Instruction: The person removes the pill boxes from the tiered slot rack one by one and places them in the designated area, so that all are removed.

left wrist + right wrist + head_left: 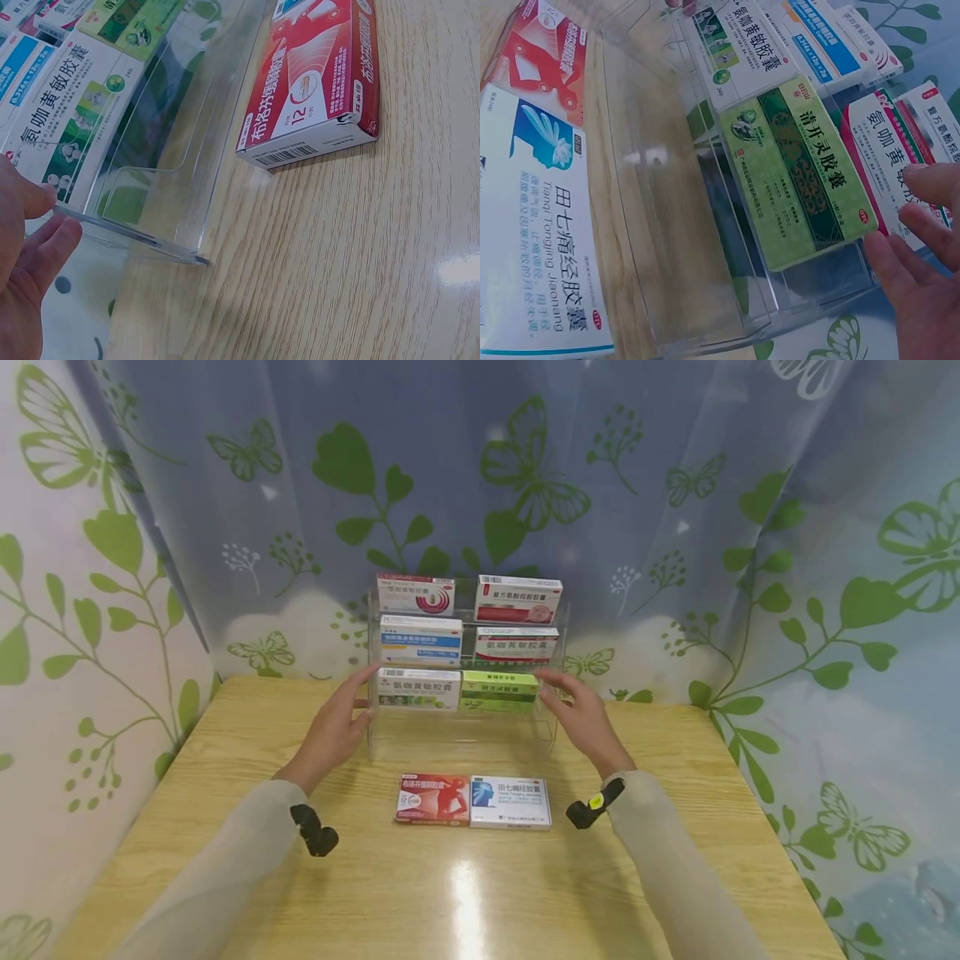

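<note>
A clear tiered display stand [465,735] holds several medicine boxes in two columns. At its left side is my left hand [333,727], fingertips right at the clear side wall, close to the white and green box [64,112] on the lowest filled tier. My right hand [588,718] is at the opposite side, its fingers extended beside the right end of the green box [799,172]. On the table in front of the stand, a red box [432,799] and a white and blue box [510,802] lie flat side by side.
The wooden table [390,893] runs up to a patterned curtain [450,460] behind the stand. Higher tiers hold a blue and white box [422,641], a red and white box [516,646] and, at the top, two more boxes. The stand's front tier has bare clear plastic.
</note>
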`<state>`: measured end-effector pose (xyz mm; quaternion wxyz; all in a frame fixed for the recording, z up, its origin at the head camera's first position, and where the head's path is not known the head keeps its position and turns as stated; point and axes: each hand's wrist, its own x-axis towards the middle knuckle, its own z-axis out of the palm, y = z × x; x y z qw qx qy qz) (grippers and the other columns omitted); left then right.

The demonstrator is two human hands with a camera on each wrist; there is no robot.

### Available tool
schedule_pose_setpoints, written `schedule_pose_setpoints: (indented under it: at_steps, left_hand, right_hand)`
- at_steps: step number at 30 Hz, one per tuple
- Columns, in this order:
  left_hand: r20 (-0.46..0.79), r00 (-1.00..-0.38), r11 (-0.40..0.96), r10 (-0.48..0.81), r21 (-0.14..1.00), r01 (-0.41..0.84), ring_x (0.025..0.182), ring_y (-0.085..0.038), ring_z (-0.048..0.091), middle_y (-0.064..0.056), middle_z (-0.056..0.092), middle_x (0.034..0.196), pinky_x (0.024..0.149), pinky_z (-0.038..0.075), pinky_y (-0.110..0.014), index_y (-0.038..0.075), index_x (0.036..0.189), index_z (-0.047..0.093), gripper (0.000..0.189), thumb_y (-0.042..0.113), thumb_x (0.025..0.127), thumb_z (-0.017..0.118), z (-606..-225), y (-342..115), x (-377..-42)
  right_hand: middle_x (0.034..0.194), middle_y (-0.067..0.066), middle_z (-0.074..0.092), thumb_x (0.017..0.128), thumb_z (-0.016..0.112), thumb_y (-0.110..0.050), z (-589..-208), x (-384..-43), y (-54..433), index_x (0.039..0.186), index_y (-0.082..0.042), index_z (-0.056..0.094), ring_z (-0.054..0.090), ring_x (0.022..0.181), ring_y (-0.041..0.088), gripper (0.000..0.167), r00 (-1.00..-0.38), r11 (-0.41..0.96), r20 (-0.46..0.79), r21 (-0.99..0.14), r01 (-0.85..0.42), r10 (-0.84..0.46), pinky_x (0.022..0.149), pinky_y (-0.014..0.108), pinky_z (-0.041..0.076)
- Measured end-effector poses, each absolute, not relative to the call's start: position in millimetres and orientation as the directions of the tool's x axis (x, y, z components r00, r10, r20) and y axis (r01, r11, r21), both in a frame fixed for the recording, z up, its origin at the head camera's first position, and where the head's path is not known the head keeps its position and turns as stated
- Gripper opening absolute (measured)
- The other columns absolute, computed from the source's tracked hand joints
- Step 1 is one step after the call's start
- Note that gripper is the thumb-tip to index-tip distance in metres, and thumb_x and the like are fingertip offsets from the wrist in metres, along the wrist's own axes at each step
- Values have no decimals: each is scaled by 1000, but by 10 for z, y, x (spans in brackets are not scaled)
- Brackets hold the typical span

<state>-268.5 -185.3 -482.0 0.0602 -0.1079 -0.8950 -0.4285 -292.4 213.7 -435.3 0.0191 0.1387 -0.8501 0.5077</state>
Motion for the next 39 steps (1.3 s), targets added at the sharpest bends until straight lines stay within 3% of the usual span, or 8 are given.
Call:
schedule_pose_setpoints:
  at_steps: [6, 12, 25, 39]
  left_hand:
    - [203, -968, 619, 148, 744, 251, 136, -46, 64, -13, 27, 180, 102, 64, -61, 30, 176, 21, 82, -2, 110, 58, -4853, -1852, -2690]
    - [201, -969, 618, 147, 746, 248, 136, -46, 63, -14, 27, 180, 103, 63, -61, 30, 176, 21, 83, -2, 109, 59, -4842, -1847, -2685]
    - [189, -971, 616, 149, 750, 241, 138, -47, 62, -15, 26, 180, 105, 62, -61, 30, 176, 21, 82, -2, 110, 58, -4843, -1830, -2686]
    - [193, -971, 615, 141, 751, 239, 138, -48, 62, -15, 26, 180, 105, 62, -61, 29, 176, 21, 83, -3, 109, 59, -4828, -1844, -2686]
  right_hand:
    - [169, 14, 46, 112, 61, -11, -4302, -3014, 2013, 154, -6, 60, 42, 159, 37, 42, -948, 423, 191, -860, -286, -255, 128, 56, 46]
    - [162, 18, 52, 112, 59, -4, -4280, -3070, 1935, 153, -3, 60, 46, 155, 39, 41, -937, 449, 201, -836, -316, -286, 127, 56, 47]
    - [142, 16, 64, 107, 67, -4, -4360, -3088, 1872, 143, -9, 70, 64, 133, 36, 36, -943, 667, 209, -668, -331, -259, 113, 49, 59]
    - [150, 15, 63, 111, 63, -7, -4078, -3022, 2036, 144, -10, 70, 62, 139, 36, 34, -899, 540, 395, -723, -431, -188, 111, 52, 60]
